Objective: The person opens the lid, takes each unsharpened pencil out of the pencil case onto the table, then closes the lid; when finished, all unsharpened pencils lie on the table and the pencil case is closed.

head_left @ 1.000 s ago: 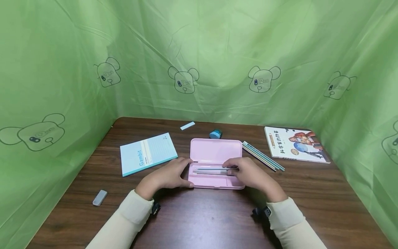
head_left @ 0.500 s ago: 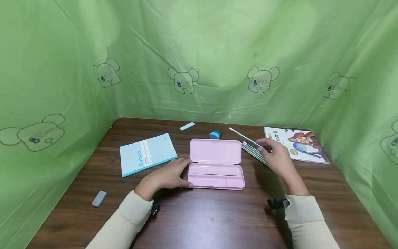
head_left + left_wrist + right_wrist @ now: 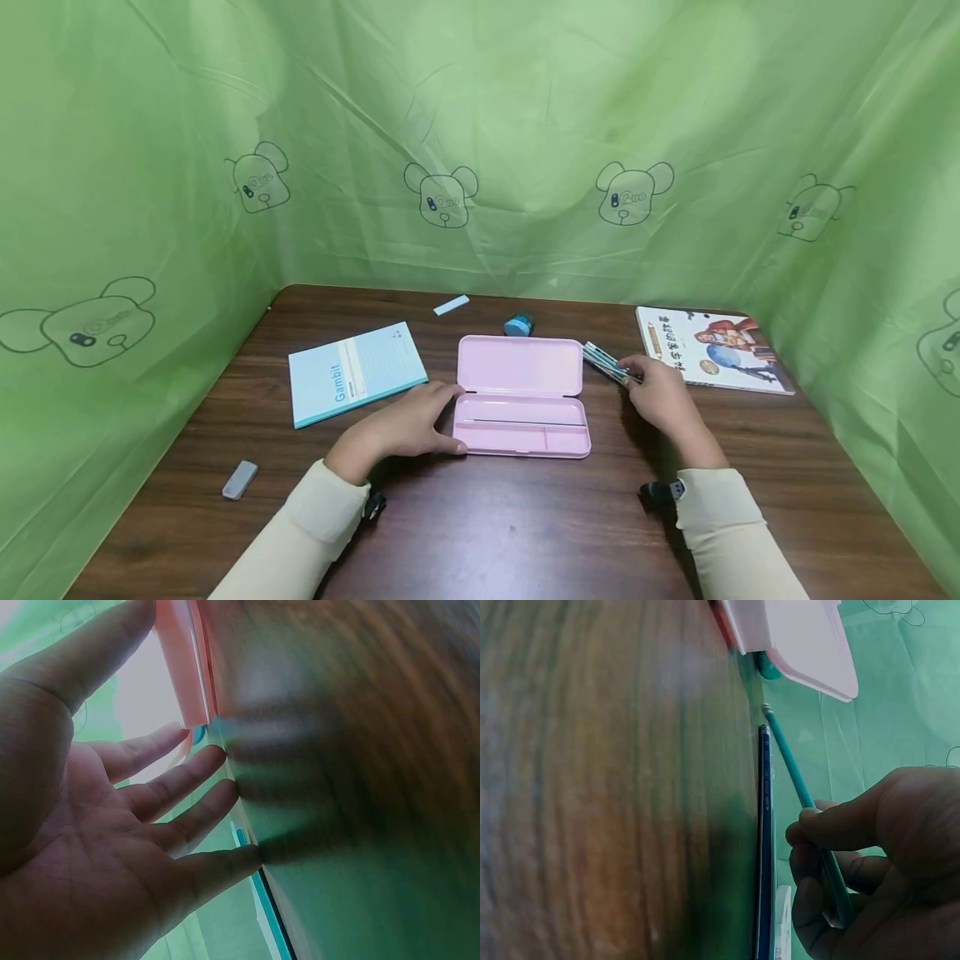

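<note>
An open pink pencil case [image 3: 520, 390] lies mid-table, with one thin dark pen [image 3: 521, 422] in its tray. My left hand [image 3: 408, 425] rests flat against the case's left end, fingers straight; the left wrist view shows the open palm [image 3: 112, 825] beside the pink case edge [image 3: 180, 660]. My right hand [image 3: 656, 387] is on a small bunch of blue-green pencils [image 3: 603, 360] to the right of the case. In the right wrist view its thumb and fingers [image 3: 870, 855] pinch a teal pencil [image 3: 795, 765] just above a dark blue one [image 3: 763, 825] lying on the table.
A light blue notebook [image 3: 352, 371] lies left of the case and a picture book [image 3: 712, 348] at the far right. A teal sharpener [image 3: 519, 324] and a white strip [image 3: 452, 304] sit behind the case. A grey eraser [image 3: 240, 478] is front left. Green curtains wall the table.
My right hand left the case's tray and went right to the pencils, lifted one with its tip raised, and now holds it low among the others. The left hand stayed put.
</note>
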The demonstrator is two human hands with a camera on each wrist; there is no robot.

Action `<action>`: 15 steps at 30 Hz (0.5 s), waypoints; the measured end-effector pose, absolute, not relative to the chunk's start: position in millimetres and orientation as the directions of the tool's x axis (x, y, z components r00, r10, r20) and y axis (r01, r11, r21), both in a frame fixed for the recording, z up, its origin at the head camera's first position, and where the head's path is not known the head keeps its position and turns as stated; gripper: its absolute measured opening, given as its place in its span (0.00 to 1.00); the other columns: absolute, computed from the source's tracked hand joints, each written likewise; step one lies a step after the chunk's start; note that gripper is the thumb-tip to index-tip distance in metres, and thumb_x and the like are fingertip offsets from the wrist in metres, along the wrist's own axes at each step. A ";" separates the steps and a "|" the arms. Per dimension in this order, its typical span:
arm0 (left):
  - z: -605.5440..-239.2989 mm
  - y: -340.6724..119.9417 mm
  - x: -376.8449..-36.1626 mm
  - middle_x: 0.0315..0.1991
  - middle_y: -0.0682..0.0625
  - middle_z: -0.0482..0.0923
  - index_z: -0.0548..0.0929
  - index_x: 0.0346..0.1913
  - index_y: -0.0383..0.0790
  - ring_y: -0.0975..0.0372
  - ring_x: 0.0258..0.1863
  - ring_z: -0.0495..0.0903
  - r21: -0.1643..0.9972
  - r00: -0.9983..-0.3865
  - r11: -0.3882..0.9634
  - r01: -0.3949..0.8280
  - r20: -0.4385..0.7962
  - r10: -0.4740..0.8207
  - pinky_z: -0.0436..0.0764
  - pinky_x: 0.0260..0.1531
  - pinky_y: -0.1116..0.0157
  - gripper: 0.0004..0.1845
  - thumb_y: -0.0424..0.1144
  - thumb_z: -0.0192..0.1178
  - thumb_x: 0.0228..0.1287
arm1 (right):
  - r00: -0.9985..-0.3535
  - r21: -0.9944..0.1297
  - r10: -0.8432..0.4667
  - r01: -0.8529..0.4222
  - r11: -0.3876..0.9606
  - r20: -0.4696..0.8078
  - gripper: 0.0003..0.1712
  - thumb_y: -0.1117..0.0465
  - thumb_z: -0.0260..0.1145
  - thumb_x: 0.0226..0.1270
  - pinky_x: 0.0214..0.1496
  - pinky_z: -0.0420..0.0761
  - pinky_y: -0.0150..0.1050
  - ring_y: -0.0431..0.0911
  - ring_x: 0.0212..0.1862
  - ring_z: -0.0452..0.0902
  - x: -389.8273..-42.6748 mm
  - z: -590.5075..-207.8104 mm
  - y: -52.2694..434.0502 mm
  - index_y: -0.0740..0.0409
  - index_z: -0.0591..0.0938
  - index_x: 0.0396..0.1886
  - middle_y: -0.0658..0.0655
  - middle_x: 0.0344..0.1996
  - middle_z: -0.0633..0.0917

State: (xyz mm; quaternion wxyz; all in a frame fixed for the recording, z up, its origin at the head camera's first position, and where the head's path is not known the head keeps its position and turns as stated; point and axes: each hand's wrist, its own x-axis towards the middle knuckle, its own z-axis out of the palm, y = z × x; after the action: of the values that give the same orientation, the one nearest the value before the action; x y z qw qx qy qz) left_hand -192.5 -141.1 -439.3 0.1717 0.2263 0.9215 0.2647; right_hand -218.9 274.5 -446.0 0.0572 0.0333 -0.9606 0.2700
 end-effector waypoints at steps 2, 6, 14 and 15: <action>-439.0 -141.2 -192.6 0.81 0.38 0.72 0.71 0.83 0.37 0.44 0.84 0.68 0.562 -0.839 0.759 0.328 -0.196 0.508 0.69 0.84 0.43 0.51 0.57 0.81 0.66 | -0.992 -0.504 -0.037 -0.094 0.859 0.123 0.16 0.71 0.68 0.76 0.56 0.84 0.65 0.64 0.50 0.89 -219.3 -447.3 274.5 0.69 0.89 0.59 0.71 0.48 0.93; -439.0 -141.2 -192.7 0.81 0.38 0.72 0.71 0.83 0.37 0.44 0.83 0.68 0.562 -0.839 0.759 0.329 -0.194 0.508 0.69 0.83 0.43 0.50 0.57 0.81 0.66 | -0.991 -0.475 -0.048 -0.103 0.874 0.127 0.16 0.71 0.69 0.75 0.55 0.84 0.65 0.63 0.49 0.89 -220.0 -448.4 275.0 0.68 0.89 0.58 0.70 0.47 0.93; -438.8 -140.9 -192.3 0.81 0.38 0.72 0.71 0.83 0.36 0.44 0.84 0.68 0.559 -0.840 0.760 0.332 -0.192 0.508 0.69 0.83 0.43 0.50 0.56 0.81 0.67 | -0.995 -0.468 -0.045 -0.083 0.880 0.093 0.14 0.70 0.70 0.74 0.56 0.84 0.65 0.62 0.49 0.89 -219.3 -449.2 274.7 0.66 0.89 0.57 0.69 0.47 0.93; -438.6 -140.8 -192.2 0.81 0.37 0.72 0.71 0.83 0.36 0.43 0.84 0.68 0.559 -0.840 0.760 0.332 -0.192 0.508 0.69 0.83 0.43 0.50 0.56 0.81 0.67 | -0.995 -0.467 -0.042 -0.079 0.881 0.090 0.14 0.70 0.70 0.74 0.56 0.84 0.65 0.62 0.49 0.89 -219.3 -449.4 274.7 0.66 0.90 0.57 0.69 0.47 0.93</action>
State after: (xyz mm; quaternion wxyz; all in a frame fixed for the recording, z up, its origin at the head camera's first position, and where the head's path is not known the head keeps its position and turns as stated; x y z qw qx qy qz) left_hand -192.2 -140.8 -438.6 0.1684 0.2276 0.9227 0.2616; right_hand -219.3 274.7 -449.4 0.0385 0.0312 -0.9689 0.2423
